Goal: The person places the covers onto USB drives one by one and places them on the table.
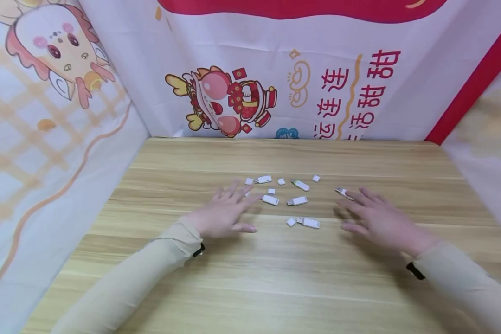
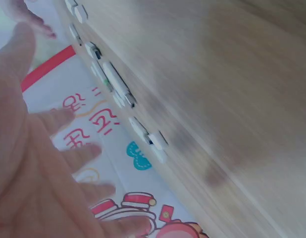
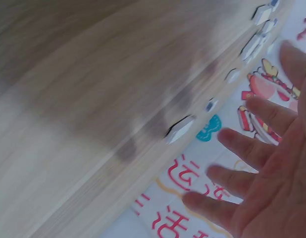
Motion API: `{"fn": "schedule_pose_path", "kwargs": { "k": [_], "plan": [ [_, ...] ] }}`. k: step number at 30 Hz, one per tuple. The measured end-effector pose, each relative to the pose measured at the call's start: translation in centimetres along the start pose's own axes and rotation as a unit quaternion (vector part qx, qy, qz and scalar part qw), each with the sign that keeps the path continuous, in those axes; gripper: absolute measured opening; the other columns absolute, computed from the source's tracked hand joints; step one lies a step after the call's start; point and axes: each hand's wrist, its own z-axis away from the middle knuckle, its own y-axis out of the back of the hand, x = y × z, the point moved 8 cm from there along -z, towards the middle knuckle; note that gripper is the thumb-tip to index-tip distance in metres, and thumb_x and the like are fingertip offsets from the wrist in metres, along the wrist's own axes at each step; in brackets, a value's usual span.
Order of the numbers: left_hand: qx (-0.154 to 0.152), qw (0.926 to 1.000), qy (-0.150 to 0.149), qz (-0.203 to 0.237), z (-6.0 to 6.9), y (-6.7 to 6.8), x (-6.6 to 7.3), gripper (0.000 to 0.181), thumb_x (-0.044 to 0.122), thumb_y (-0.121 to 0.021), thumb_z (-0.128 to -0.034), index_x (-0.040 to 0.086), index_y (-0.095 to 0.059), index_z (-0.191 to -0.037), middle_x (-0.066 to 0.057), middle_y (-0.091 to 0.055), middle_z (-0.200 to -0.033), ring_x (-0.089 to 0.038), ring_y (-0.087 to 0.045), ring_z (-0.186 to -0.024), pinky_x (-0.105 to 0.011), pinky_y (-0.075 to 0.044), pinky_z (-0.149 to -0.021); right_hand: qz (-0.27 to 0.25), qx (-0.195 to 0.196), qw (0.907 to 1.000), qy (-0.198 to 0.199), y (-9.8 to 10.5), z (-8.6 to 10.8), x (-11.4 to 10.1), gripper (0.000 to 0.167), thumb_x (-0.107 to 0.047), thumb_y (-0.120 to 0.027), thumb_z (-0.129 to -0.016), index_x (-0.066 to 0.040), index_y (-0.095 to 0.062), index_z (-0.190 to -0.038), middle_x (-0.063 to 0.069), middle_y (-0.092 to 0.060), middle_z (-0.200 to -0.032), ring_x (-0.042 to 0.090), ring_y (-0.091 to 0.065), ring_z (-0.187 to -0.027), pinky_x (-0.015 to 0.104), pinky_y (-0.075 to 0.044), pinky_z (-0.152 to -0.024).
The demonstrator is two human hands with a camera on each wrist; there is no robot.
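Several white USB flash drives, metal plugs bare, lie scattered on the wooden tabletop in the head view, among them a drive [image 1: 311, 223] at the front and one [image 1: 265, 179] at the back left. Small white caps lie loose among them, such as a cap [image 1: 316, 178] at the back. My left hand [image 1: 223, 213], fingers spread, is over the left side of the group, its fingertips near a drive [image 1: 270, 200]. On the right, my right hand [image 1: 384, 225] spreads its fingers beside a drive [image 1: 344, 194], partly covering it. Both palms look bare in the wrist views.
The wooden table [image 1: 250, 278] ends at a printed cloth backdrop [image 1: 234, 37] behind. Another patterned cloth [image 1: 67, 153] hangs along the left side, and a pale cloth [image 1: 492, 120] borders the right. Dark bands [image 1: 415, 271] show at both wrists.
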Motion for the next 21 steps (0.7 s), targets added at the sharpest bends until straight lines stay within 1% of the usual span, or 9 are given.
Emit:
{"fn": "schedule_pose_path", "kwargs": {
  "k": [2, 4, 7, 9, 12, 15, 18, 21],
  "plan": [
    [0.011, 0.9992, -0.039, -0.004, -0.4, 0.2, 1.0, 0.076, 0.057, -0.054, -0.0958, 0.023, -0.026, -0.158, -0.013, -0.018, -0.163, -0.041, -0.008, -0.148, -0.066, -0.014, -0.112, 0.007, 0.024, 0.9995, 0.022, 0.2, -0.6, -0.7, 0.053, -0.038, -0.066, -0.095, -0.011, -0.057, -0.139, 0.019, -0.051, -0.142, 0.047, -0.041, -0.132, 0.066, -0.031, -0.105],
    [0.024, 0.9967, -0.077, -0.011, -1.0, 0.4, 1.9, 0.068, 0.049, -0.058, -0.0973, 0.017, -0.037, -0.153, -0.014, -0.033, -0.157, -0.04, -0.022, -0.145, -0.062, -0.023, -0.112, 0.01, 0.048, 0.998, 0.039, 0.4, -1.1, -1.4, 0.042, -0.03, -0.07, -0.093, -0.007, -0.065, -0.128, 0.018, -0.061, -0.13, 0.042, -0.054, -0.121, 0.061, -0.04, -0.1],
    [0.038, 0.9927, -0.113, -0.02, -2.0, 0.5, 3.1, 0.057, 0.041, -0.061, -0.0981, 0.015, -0.048, -0.147, -0.011, -0.046, -0.149, -0.031, -0.038, -0.139, -0.05, -0.032, -0.112, 0.012, 0.076, 0.9956, 0.055, 0.5, -1.8, -2.2, 0.031, -0.025, -0.072, -0.091, -0.007, -0.072, -0.117, 0.012, -0.069, -0.116, 0.033, -0.065, -0.106, 0.055, -0.05, -0.09],
    [0.042, 0.9906, -0.129, -0.022, -2.9, 0.5, 3.9, 0.052, 0.038, -0.062, -0.0978, 0.015, -0.052, -0.143, -0.008, -0.052, -0.143, -0.026, -0.045, -0.133, -0.045, -0.037, -0.11, 0.01, 0.086, 0.9944, 0.061, 0.3, -2.1, -2.7, 0.027, -0.023, -0.073, -0.09, -0.007, -0.073, -0.112, 0.009, -0.07, -0.11, 0.03, -0.067, -0.1, 0.051, -0.053, -0.085],
    [0.041, 0.9884, -0.145, -0.023, -4.2, 0.3, 4.9, 0.047, 0.036, -0.065, -0.0967, 0.016, -0.058, -0.138, -0.006, -0.059, -0.134, -0.023, -0.051, -0.125, -0.04, -0.042, -0.106, 0.006, 0.094, 0.9932, 0.069, -0.2, -2.6, -3.5, 0.025, -0.023, -0.074, -0.089, -0.008, -0.074, -0.109, 0.006, -0.071, -0.104, 0.026, -0.069, -0.093, 0.048, -0.056, -0.079],
    [0.033, 0.987, -0.156, -0.021, -5.5, -0.1, 5.8, 0.046, 0.036, -0.067, -0.0948, 0.015, -0.061, -0.135, -0.003, -0.062, -0.127, -0.02, -0.056, -0.116, -0.035, -0.046, -0.099, 0.001, 0.091, 0.9928, 0.079, -0.8, -3.0, -4.4, 0.024, -0.021, -0.075, -0.088, -0.008, -0.075, -0.107, 0.005, -0.07, -0.099, 0.023, -0.068, -0.088, 0.045, -0.056, -0.075],
    [0.024, 0.9863, -0.163, -0.01, -6.5, -0.3, 6.5, 0.043, 0.036, -0.07, -0.0926, 0.015, -0.065, -0.129, -0.001, -0.064, -0.121, -0.015, -0.059, -0.107, -0.031, -0.049, -0.093, 0.002, 0.084, 0.993, 0.082, -1.3, -3.4, -5.0, 0.023, -0.021, -0.076, -0.087, -0.008, -0.075, -0.106, 0.004, -0.07, -0.096, 0.021, -0.066, -0.085, 0.043, -0.056, -0.072],
    [0.013, 0.9866, -0.163, 0.002, -7.3, -0.6, 7.0, 0.039, 0.036, -0.072, -0.0909, 0.017, -0.068, -0.125, 0.001, -0.065, -0.116, -0.011, -0.06, -0.099, -0.027, -0.05, -0.086, 0.0, 0.074, 0.994, 0.08, -1.7, -3.8, -5.4, 0.023, -0.022, -0.077, -0.086, -0.008, -0.075, -0.104, 0.002, -0.069, -0.092, 0.017, -0.063, -0.079, 0.039, -0.055, -0.068]
  ]
}}
